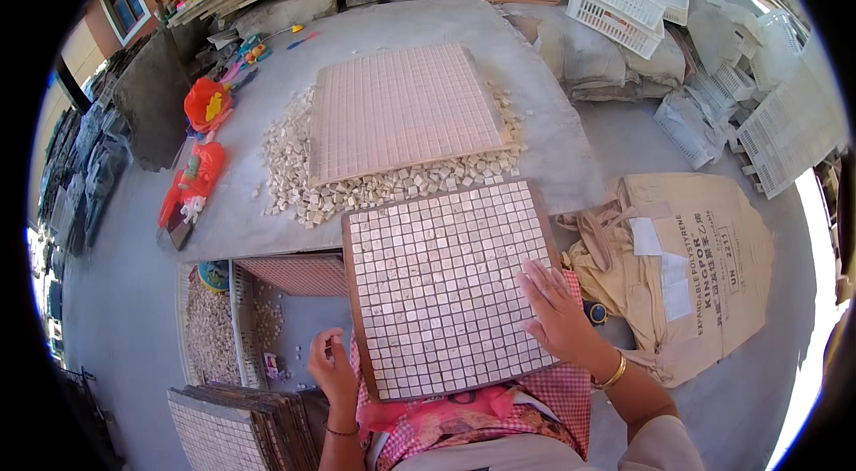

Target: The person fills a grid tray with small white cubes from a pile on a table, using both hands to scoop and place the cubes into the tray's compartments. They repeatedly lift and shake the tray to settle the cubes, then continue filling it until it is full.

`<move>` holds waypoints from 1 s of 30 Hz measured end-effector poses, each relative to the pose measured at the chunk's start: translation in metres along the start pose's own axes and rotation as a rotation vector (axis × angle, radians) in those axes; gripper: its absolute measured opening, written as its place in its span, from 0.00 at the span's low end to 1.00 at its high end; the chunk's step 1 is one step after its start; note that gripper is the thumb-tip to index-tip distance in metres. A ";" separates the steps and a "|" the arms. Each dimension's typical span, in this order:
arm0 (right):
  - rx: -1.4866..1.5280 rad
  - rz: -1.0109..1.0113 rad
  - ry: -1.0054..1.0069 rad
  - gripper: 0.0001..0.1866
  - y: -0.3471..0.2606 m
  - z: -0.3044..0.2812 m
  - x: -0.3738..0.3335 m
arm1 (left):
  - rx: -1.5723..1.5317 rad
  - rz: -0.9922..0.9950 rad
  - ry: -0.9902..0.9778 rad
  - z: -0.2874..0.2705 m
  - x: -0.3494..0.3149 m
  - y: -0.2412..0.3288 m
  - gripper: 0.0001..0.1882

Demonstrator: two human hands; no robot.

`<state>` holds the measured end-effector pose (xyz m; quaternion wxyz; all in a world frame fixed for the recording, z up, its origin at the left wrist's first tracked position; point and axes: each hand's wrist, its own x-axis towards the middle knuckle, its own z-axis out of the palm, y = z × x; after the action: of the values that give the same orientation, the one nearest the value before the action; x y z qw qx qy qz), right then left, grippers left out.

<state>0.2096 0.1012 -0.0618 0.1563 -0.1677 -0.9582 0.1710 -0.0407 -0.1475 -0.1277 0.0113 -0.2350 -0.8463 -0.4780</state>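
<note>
My right hand (560, 324) rests on beige, square stone tiles (446, 284), its fingers slightly spread. The tiles fill a square, brown-framed grid tray (544, 221), which overlaps the near edge of the flat grey worktop (562, 150) and juts toward me. My left hand (330, 371) hangs just beside the tray's left rim, fingers curled; I cannot tell whether they pinch 1 piece. Uneven pressure could, I judge, tip the tray and scatter tiles.
</note>
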 end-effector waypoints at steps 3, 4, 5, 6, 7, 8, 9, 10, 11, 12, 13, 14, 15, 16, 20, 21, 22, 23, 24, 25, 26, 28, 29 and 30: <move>-0.076 0.017 -0.028 0.39 0.017 0.011 0.018 | -0.011 0.035 -0.007 0.006 0.006 0.004 0.06; -0.107 0.005 -0.055 0.40 0.022 0.016 0.021 | -0.025 0.036 -0.009 0.007 0.006 0.007 0.06; -0.138 -0.006 -0.083 0.40 0.029 0.024 0.023 | -0.045 0.042 -0.009 0.010 0.006 0.007 0.06; -0.189 -0.007 -0.187 0.42 0.028 0.033 0.027 | -0.062 0.048 -0.003 0.010 0.007 0.006 0.06; -0.192 0.011 -0.194 0.42 0.030 0.034 0.026 | -0.079 0.054 0.003 0.011 0.008 0.007 0.06; -0.195 0.029 -0.200 0.42 0.030 0.032 0.025 | -0.063 0.082 0.000 0.012 0.010 0.009 0.07; -0.190 0.043 -0.213 0.42 0.026 0.029 0.026 | -0.039 0.102 -0.002 0.009 0.011 0.013 0.07; -0.186 0.027 -0.198 0.42 0.021 0.027 0.028 | -0.015 0.123 -0.004 0.008 0.011 0.017 0.07; -0.183 0.011 -0.182 0.42 0.016 0.026 0.031 | 0.011 0.180 -0.010 0.010 0.012 0.021 0.07; -0.181 -0.007 -0.155 0.42 0.013 0.025 0.035 | 0.037 0.249 -0.010 0.011 0.015 0.027 0.07; -0.203 -0.025 -0.184 0.42 0.012 0.032 0.034 | 0.063 0.317 -0.010 0.015 0.018 0.033 0.07; -0.225 -0.044 -0.213 0.42 0.012 0.045 0.028 | 0.045 0.361 -0.066 0.020 0.020 0.037 0.08; -0.242 -0.071 -0.240 0.42 0.008 0.050 0.032 | 0.035 0.404 -0.115 0.025 0.022 0.039 0.09; -0.208 -0.086 -0.240 0.42 0.008 0.047 0.034 | 0.025 0.447 -0.164 0.028 0.025 0.043 0.11; -0.157 -0.049 -0.189 0.41 0.006 0.045 0.044 | 0.223 0.535 -0.428 0.049 0.041 0.071 0.27; -0.154 -0.041 -0.175 0.41 0.007 0.045 0.050 | 0.322 0.557 -0.496 0.058 0.044 0.078 0.31; -0.151 -0.033 -0.160 0.41 0.007 0.045 0.052 | 0.421 0.577 -0.563 0.064 0.047 0.080 0.36; -0.166 -0.041 -0.171 0.41 0.007 0.049 0.052 | 0.444 0.586 -0.584 0.070 0.048 0.076 0.37; -0.182 -0.047 -0.179 0.42 0.009 0.053 0.053 | 0.468 0.598 -0.603 0.079 0.052 0.072 0.39; -0.199 -0.054 -0.186 0.42 0.010 0.055 0.054 | 0.491 0.611 -0.622 0.084 0.053 0.070 0.41; -0.175 -0.051 -0.163 0.41 0.010 0.054 0.055 | 0.497 0.623 -0.608 0.086 0.054 0.068 0.41; -0.118 -0.040 -0.122 0.40 0.008 0.050 0.061 | 0.513 0.641 -0.590 0.087 0.053 0.065 0.41; -0.121 -0.030 -0.100 0.40 0.009 0.050 0.066 | 0.499 0.632 -0.598 0.087 0.052 0.064 0.41; -0.128 -0.022 -0.074 0.40 0.010 0.047 0.075 | 0.483 0.627 -0.602 0.087 0.052 0.066 0.41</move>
<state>0.1285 0.1253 -0.0899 0.1115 -0.1605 -0.9741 0.1139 -0.0422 -0.0283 -0.1095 -0.0361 -0.5965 -0.7871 -0.1528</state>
